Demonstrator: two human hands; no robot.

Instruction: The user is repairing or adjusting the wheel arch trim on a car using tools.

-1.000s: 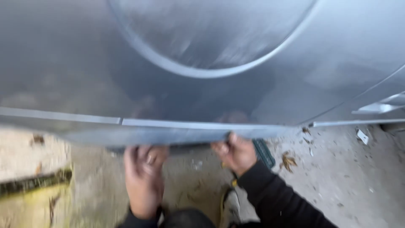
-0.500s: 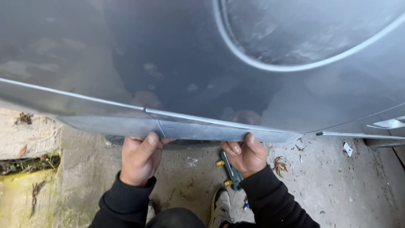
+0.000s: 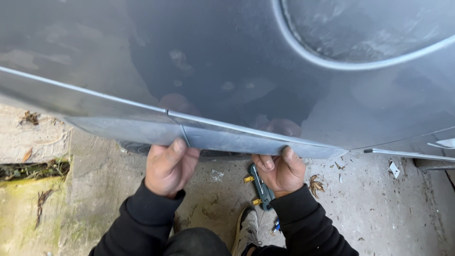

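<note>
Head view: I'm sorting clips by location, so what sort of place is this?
Probably outdoors beside a parked car, perhaps a driveway or yard. Both hands, left hand and right hand, grip the grey car body panel at its lower trim strip, above a littered concrete ground.

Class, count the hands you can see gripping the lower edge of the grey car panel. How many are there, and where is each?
2. The left hand grips the grey trim strip near its seam; the right hand grips it further right, near the strip's end, above a green tool on the ground. None seems hidden.
</note>
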